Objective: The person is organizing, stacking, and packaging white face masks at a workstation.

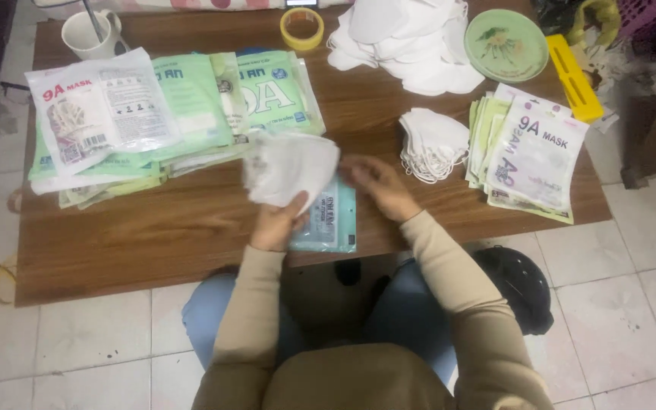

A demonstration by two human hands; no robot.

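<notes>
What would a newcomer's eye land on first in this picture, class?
At the centre, the left hand holds up a white face mask over a teal packet on the wooden table, with the right hand beside it. Green and white packets spread across the left; loose white masks heap at the top.
</notes>
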